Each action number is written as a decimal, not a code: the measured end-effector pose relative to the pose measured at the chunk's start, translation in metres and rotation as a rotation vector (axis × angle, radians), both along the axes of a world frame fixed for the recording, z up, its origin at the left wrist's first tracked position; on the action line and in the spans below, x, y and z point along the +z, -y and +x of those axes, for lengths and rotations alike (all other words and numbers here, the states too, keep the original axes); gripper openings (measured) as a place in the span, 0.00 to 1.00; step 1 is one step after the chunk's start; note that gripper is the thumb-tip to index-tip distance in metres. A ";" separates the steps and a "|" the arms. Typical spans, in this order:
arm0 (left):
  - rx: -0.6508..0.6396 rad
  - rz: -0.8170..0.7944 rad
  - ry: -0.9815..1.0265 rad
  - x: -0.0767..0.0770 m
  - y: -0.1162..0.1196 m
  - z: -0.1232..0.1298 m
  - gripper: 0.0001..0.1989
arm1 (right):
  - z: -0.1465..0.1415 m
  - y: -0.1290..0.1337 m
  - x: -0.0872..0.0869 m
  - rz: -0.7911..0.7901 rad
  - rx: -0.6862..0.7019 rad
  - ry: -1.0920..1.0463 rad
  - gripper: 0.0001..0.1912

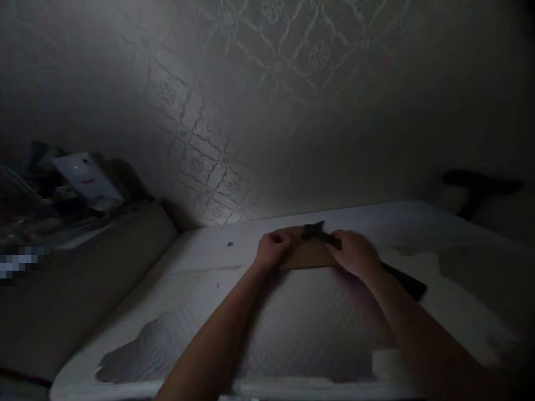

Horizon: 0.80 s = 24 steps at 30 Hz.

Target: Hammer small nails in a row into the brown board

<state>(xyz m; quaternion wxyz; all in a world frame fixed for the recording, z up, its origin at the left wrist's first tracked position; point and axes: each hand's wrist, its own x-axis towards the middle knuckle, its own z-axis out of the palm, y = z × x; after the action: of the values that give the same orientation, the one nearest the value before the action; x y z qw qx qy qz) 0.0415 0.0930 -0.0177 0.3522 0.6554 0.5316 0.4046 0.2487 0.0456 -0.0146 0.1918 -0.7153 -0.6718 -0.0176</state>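
Hands (272, 249) at brown board (311, 255) — right (355, 253) gripping dark object (312, 230); ledge (112, 273) bears clutter (90, 179)

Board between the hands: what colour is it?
The board is brown, seen in the head view.

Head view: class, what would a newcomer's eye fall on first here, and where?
Just right of centre, the right hand grips a dark, pointed object over a flat brown board, with the left hand at the board's left end. Behind, a grey wall with a shiny lattice-and-flower pattern fills most of the upper half.
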 end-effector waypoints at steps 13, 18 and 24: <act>-0.150 -0.087 0.053 0.002 -0.002 -0.003 0.08 | -0.001 0.002 0.002 0.014 0.003 -0.030 0.17; -0.153 -0.109 0.058 0.003 -0.002 -0.003 0.07 | -0.001 0.002 0.003 -0.001 -0.011 -0.020 0.16; -0.177 -0.127 0.080 0.004 -0.002 -0.004 0.07 | 0.000 0.001 0.001 0.013 0.002 -0.011 0.17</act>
<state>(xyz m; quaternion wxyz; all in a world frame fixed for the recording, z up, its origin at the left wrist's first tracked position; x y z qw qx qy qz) 0.0375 0.0954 -0.0136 0.4482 0.6595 0.4819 0.3633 0.2491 0.0448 -0.0139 0.2001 -0.7136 -0.6711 -0.0179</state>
